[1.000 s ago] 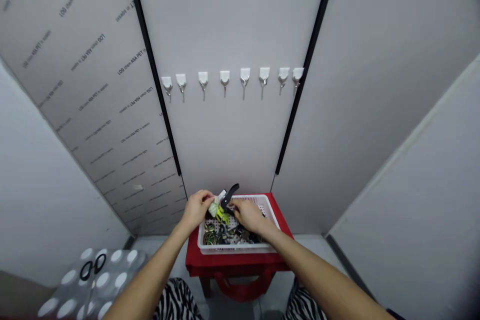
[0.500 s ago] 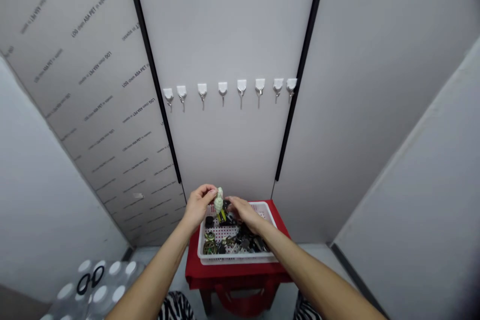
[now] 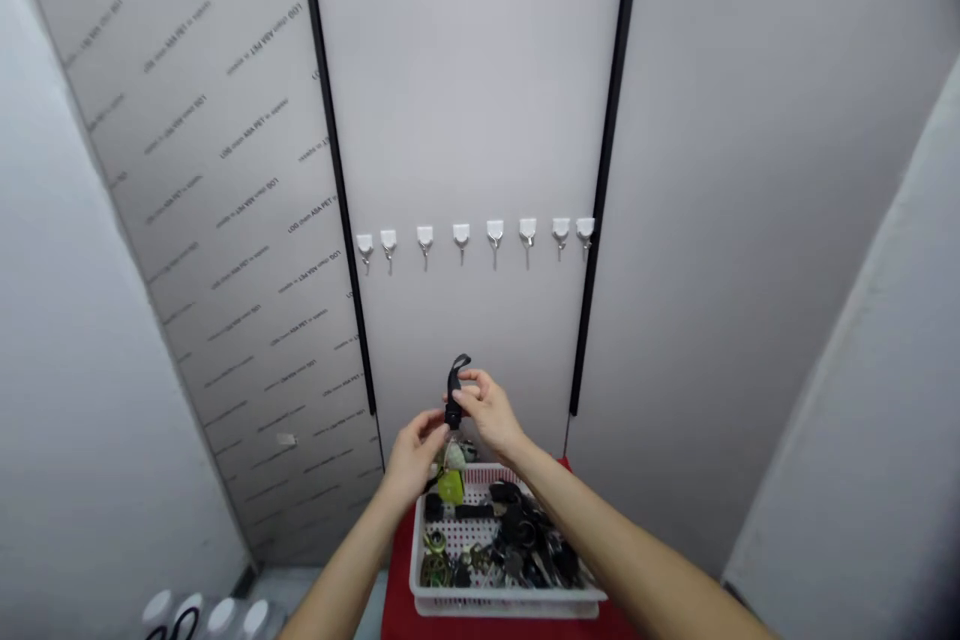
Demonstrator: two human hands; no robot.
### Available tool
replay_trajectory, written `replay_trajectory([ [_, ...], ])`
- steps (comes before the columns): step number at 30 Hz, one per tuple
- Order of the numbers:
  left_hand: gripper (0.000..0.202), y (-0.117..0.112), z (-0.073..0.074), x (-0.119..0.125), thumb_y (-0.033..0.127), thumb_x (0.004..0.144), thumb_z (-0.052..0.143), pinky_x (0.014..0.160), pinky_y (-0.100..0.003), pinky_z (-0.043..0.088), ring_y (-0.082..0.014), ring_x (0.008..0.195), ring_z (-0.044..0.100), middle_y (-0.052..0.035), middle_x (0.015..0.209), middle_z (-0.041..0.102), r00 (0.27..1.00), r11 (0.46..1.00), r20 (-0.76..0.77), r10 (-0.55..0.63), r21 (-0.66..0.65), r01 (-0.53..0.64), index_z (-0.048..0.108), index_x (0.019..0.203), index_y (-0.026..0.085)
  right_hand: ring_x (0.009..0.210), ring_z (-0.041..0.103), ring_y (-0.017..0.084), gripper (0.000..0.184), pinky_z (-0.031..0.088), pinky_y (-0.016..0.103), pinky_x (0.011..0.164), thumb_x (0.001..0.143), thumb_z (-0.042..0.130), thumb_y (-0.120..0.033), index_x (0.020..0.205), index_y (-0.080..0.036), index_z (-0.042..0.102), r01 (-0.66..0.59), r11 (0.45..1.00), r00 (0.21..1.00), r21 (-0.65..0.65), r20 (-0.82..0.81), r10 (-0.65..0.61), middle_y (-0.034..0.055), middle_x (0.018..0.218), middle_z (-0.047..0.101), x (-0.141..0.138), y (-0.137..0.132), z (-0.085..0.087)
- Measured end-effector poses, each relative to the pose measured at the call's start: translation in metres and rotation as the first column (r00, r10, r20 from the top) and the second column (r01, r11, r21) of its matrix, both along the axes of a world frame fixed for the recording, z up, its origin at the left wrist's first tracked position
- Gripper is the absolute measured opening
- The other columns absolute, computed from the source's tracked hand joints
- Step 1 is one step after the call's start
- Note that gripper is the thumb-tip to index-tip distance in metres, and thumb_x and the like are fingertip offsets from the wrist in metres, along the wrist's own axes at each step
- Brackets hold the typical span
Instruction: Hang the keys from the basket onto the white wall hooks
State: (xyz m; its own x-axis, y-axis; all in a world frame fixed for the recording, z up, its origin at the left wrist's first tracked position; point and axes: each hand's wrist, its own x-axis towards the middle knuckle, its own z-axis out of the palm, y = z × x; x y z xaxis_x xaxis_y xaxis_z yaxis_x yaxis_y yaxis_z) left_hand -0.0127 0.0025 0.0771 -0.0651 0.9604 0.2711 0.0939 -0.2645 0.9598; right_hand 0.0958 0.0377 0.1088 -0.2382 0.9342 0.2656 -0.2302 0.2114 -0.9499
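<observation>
A keychain with a black strap loop [image 3: 454, 390] is held up over the front of the basket. My right hand [image 3: 489, 412] pinches the strap near its upper part. Lower down, my left hand [image 3: 415, 455] has its fingertips closed at the strap's bottom fitting. From there hang a pale green charm [image 3: 455, 457] and a yellow-green piece [image 3: 451, 487]. Beneath both hands is the white perforated basket [image 3: 510, 604], holding a jumble of black keychains [image 3: 525, 535] and some greenish-gold metal pieces [image 3: 436, 568].
A row of white adhesive hooks [image 3: 495, 230] is fixed across the wall panel ahead, between two black strips [image 3: 341, 170]. Red cloth [image 3: 401, 600] covers the stand under the basket. White-capped bottles [image 3: 223, 615] stand at lower left.
Both hands have risen with the keychain, its black strap now upright above the charm. My right hand has come from the basket to the strap. The view has tilted upward.
</observation>
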Motion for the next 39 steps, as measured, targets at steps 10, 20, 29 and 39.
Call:
replay_trajectory([
  [10,0.034,0.019,0.050,-0.020,0.041,0.055,0.050,0.033,-0.014,0.020,-0.0005,0.032,0.030,0.0045,0.042,0.042,0.973,0.998,0.224,0.062,-0.015,-0.060,0.052,0.066,0.009,0.050,0.046,0.007,0.019,0.031,0.017,0.042,0.056,0.048,-0.026,0.071,-0.014,0.045,-0.048,0.994,0.996,0.097,0.075,0.041,-0.0001,0.058,0.055,-0.042,0.018,0.058],
  [20,0.039,0.039,0.096,-0.061,0.031,0.047,0.058,0.032,-0.013,0.021,-0.0007,0.035,0.038,0.0070,0.049,0.042,0.857,0.960,0.463,0.227,0.043,-0.278,0.046,0.078,0.012,0.044,0.041,0.006,0.020,0.032,0.018,0.043,0.059,0.042,-0.032,0.054,-0.013,0.049,0.066,0.972,0.985,0.227,0.141,-0.100,-0.0038,0.046,0.046,-0.113,0.053,0.112],
  [29,0.038,0.075,0.122,-0.090,0.031,0.048,0.058,0.033,-0.014,0.025,-0.0015,0.034,0.039,0.0076,0.047,0.042,0.829,0.932,0.461,0.316,0.013,-0.363,0.047,0.079,0.012,0.047,0.043,0.007,0.028,0.033,0.017,0.045,0.063,0.037,-0.036,0.054,-0.014,0.053,0.280,0.870,0.877,0.405,0.260,-0.403,-0.0024,0.046,0.048,-0.155,0.100,0.129],
  [39,0.030,0.097,0.104,-0.091,0.028,0.057,0.053,0.035,-0.017,0.032,-0.0052,0.035,0.043,0.0052,0.042,0.043,0.882,0.932,0.305,0.360,-0.078,-0.353,0.048,0.080,0.010,0.045,0.045,0.010,0.030,0.033,0.020,0.045,0.065,0.035,-0.034,0.051,-0.015,0.053,0.328,0.841,0.750,0.430,0.423,-0.509,0.0014,0.045,0.050,-0.151,0.116,0.111],
])
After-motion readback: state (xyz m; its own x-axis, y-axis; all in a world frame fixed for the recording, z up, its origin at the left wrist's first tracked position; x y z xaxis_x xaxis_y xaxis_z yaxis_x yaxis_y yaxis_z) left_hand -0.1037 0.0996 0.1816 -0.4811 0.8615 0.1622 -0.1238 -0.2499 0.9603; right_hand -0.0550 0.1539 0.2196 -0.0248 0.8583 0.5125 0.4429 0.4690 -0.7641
